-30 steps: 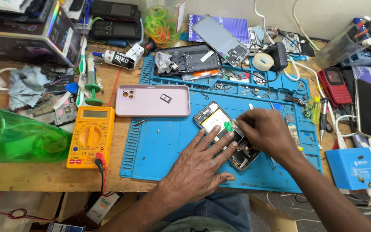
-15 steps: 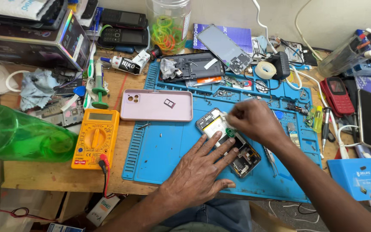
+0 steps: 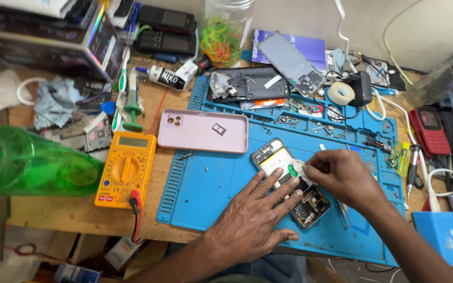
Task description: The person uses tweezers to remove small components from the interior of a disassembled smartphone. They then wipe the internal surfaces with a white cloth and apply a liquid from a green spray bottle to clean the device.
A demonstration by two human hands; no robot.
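Note:
An opened phone (image 3: 271,156) with its back off lies tilted on the blue repair mat (image 3: 205,194); its battery and circuit board show. My left hand (image 3: 255,217) lies flat on the mat, fingers spread, pressing on the phone's middle. My right hand (image 3: 344,175) pinches a small white and green tool (image 3: 295,168) and touches it to the phone's inside, just past my left fingertips. The tool's tip is partly hidden by my fingers.
A pink phone case (image 3: 203,131) lies at the mat's upper left. A yellow multimeter (image 3: 127,169) and green bottle (image 3: 32,162) sit to the left. Another opened phone frame (image 3: 250,84), a tape roll (image 3: 340,93), a red keypad phone (image 3: 430,130) and tweezers (image 3: 344,212) crowd the back and right.
My right hand has stayed on the opened phone, working the small tool slightly. My left hand keeps pressing the phone down. The view has shifted a little.

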